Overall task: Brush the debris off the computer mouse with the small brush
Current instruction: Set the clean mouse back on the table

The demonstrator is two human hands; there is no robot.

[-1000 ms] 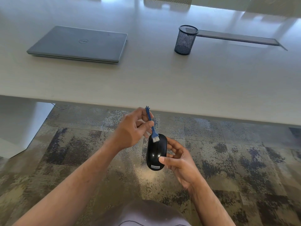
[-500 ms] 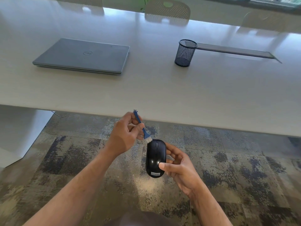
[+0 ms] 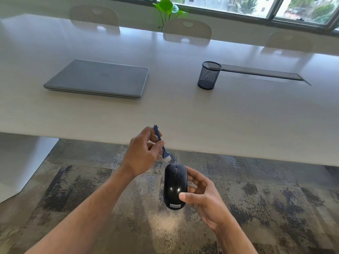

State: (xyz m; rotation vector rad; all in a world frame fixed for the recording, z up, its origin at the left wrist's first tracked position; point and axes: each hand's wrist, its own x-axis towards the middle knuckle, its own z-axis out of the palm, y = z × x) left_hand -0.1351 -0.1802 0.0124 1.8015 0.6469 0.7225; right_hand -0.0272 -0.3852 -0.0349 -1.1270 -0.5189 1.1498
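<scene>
The right hand grips the black mouse in the air below the bench edge, long axis running away from the person, wheel end far. The left hand pinches the small blue brush, bristles pointing down-right, just above the mouse's far end, not touching.

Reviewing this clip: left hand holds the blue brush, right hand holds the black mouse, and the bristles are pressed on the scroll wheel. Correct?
Not quite. In the head view the brush bristles hang clear of the mouse, just beyond its front end. The left hand holding the brush and the right hand holding the mouse are correct.
</scene>
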